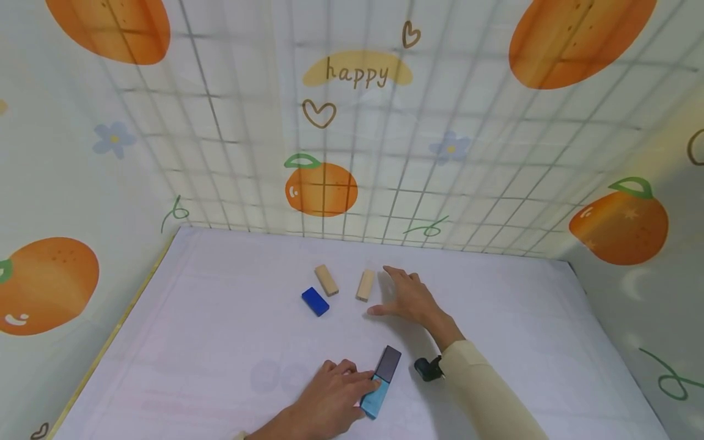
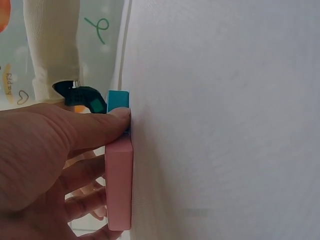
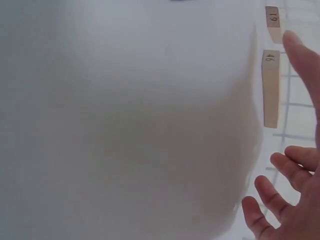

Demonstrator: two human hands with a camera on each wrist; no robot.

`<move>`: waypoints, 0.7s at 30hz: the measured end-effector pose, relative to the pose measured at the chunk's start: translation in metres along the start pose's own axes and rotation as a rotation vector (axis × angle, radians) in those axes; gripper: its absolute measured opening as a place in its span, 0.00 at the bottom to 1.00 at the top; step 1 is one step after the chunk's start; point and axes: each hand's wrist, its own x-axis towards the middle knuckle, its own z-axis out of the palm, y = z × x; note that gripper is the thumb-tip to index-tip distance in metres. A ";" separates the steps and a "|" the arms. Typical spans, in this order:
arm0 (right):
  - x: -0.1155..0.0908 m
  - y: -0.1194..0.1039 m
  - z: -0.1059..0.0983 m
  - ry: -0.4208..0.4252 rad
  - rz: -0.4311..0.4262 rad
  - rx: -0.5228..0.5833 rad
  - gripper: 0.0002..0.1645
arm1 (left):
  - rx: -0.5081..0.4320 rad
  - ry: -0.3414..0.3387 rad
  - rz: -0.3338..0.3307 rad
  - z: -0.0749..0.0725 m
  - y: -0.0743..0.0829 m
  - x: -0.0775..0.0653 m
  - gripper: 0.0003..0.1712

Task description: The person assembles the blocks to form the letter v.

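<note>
My left hand point(image 1: 335, 397) pinches a light blue block point(image 1: 374, 400) on the table, its thumb on the near side. A dark grey block point(image 1: 388, 363) adjoins the light blue one end to end. In the left wrist view a pink block point(image 2: 119, 185) lies against the light blue block, fingers behind it; from the head it is mostly hidden by the hand. My right hand point(image 1: 409, 298) is spread, thumb apart from the fingers, just right of a plain wooden block point(image 1: 365, 285) without touching it. That block point(image 3: 271, 92) shows a number on its end in the right wrist view.
Left of the nearer wooden block lie a second wooden block point(image 1: 327, 280) and a dark blue block point(image 1: 315, 302). The white tabletop point(image 1: 209, 342) meets a patterned curtain point(image 1: 247, 183) over a wire grid at the back. A black wrist device point(image 1: 429, 368) hangs by the right cuff.
</note>
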 end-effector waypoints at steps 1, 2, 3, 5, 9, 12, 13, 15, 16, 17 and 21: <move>0.001 0.000 0.001 0.002 0.000 -0.002 0.71 | -0.002 -0.001 0.001 0.000 0.000 0.000 0.32; 0.001 0.000 0.001 0.004 -0.001 -0.005 0.71 | -0.006 -0.002 0.002 0.000 0.000 0.000 0.32; 0.002 -0.001 0.002 0.005 -0.004 -0.007 0.71 | -0.006 -0.002 0.001 -0.001 0.000 0.000 0.32; 0.004 -0.001 0.002 0.008 -0.007 -0.004 0.71 | -0.004 -0.002 -0.002 -0.001 -0.001 0.000 0.32; 0.007 -0.003 0.004 0.010 -0.017 -0.007 0.71 | -0.006 0.002 -0.004 -0.001 -0.001 0.000 0.32; 0.009 -0.003 0.005 0.004 -0.017 -0.007 0.71 | -0.007 -0.001 0.001 -0.001 -0.001 0.000 0.32; 0.010 -0.003 0.006 0.002 -0.017 -0.011 0.71 | -0.006 -0.002 0.001 -0.001 -0.001 0.000 0.32; 0.012 -0.003 0.007 -0.002 -0.012 -0.013 0.70 | -0.006 -0.003 0.003 -0.001 -0.001 0.000 0.32; 0.012 -0.003 0.007 -0.004 -0.008 -0.012 0.70 | -0.006 -0.004 0.003 -0.001 0.000 0.000 0.32; 0.013 -0.003 0.008 -0.006 -0.006 -0.016 0.70 | -0.005 -0.005 0.003 -0.002 0.000 -0.001 0.32; 0.015 -0.004 0.007 -0.006 0.002 -0.027 0.68 | 0.002 -0.007 0.006 -0.002 0.000 -0.001 0.32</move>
